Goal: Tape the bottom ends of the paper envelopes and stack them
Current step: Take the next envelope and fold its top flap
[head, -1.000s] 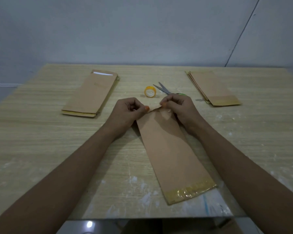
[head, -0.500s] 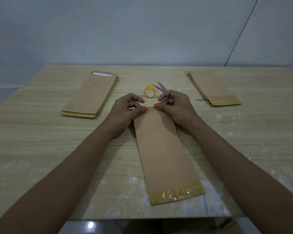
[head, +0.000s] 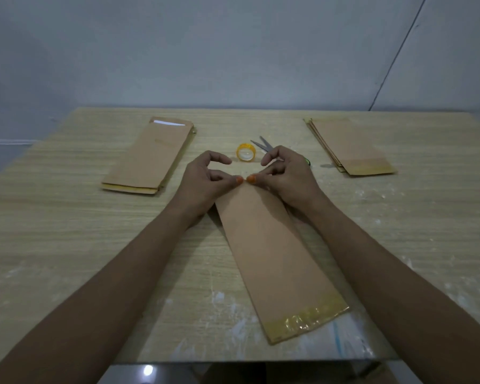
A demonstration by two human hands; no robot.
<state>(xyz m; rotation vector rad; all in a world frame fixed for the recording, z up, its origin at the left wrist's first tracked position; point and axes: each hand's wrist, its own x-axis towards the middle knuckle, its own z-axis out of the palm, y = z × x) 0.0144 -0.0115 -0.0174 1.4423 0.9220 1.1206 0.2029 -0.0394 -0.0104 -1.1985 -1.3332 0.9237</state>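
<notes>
Head view: the envelope (head: 272,253) has swung back since half a second ago, its taped end now right of the counter's (head: 53,231) near edge. Left hand (head: 205,184) and right hand (head: 288,178) pinch its far end, just short of the tape roll (head: 245,152); bare counter flanks it.

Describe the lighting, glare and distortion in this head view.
Head view: dim, even light, bluish on the wall; soft shadows lie under both arms beside the middle envelope. Glare shows only on the tape strip at its near end and on a bright spot below the table edge. The wide lens stretches the forearms at the bottom corners. Everything is reasonably sharp.
</notes>
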